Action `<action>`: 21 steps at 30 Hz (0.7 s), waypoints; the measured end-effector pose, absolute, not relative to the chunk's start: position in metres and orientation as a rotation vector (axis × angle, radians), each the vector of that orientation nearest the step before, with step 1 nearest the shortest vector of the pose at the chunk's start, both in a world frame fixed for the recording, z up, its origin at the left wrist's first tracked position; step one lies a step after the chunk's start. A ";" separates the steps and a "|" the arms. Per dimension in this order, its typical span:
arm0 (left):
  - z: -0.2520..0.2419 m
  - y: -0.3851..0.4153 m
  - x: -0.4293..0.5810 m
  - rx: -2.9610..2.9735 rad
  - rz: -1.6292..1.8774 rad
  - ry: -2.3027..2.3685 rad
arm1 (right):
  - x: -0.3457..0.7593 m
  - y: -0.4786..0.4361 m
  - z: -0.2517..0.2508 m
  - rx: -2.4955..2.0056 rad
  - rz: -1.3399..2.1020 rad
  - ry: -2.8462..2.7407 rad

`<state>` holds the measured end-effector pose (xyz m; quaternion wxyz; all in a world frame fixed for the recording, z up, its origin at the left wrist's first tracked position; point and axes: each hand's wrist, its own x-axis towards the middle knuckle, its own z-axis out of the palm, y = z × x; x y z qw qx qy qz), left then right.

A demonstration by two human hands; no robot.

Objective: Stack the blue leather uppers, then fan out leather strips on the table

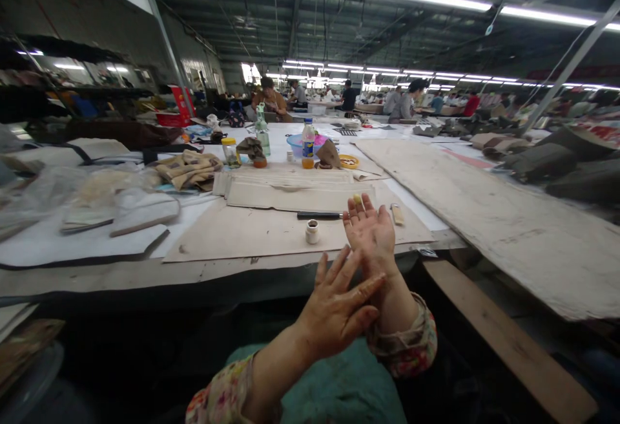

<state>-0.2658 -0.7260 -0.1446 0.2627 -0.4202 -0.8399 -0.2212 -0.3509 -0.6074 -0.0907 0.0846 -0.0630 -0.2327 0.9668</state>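
My left hand (339,304) is raised in front of me with its fingers spread, resting against the wrist of my right hand (371,230). My right hand is held palm up with fingers stretched out and nothing in it. Both hover over the near edge of the worktable (97,275). Just beyond them on a sheet of brown paper (252,233) stand a small white pot (312,231) and a dark-handled tool (320,215). A small tan block (397,214) lies to the right of my right hand.
Stacked beige strips (290,188) lie further back, with folded cloth pieces (188,169), a jar (230,151), bottles (308,144), a blue bowl (296,143) and a tape roll (349,161). A long board (504,217) runs along the right. Other people work at distant tables.
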 end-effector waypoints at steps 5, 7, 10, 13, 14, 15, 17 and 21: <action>-0.139 -0.730 -0.273 -1.089 -0.601 -2.292 | -0.342 -0.611 -0.089 -0.118 3.012 -0.588; -0.141 -0.730 -0.269 -1.157 -0.580 -2.278 | -0.340 -0.610 -0.090 -0.082 3.024 -0.576; -0.142 -0.732 -0.272 -1.095 -0.587 -2.302 | -0.335 -0.611 -0.091 0.042 2.993 -0.638; -0.136 -0.741 -0.289 -0.975 -0.593 -2.399 | -0.327 -0.615 -0.095 0.185 2.979 -0.756; -0.134 -0.745 -0.297 -0.959 -0.598 -2.433 | -0.325 -0.615 -0.097 0.209 2.972 -0.791; -0.132 -0.750 -0.306 -0.933 -0.617 -2.464 | -0.323 -0.614 -0.100 0.220 2.954 -0.821; -0.130 -0.761 -0.323 -0.825 -0.718 -2.506 | -0.325 -0.609 -0.108 0.200 2.873 -0.885; -0.136 -0.778 -0.353 -0.610 -1.337 -2.349 | -0.343 -0.598 -0.138 0.090 2.496 -1.308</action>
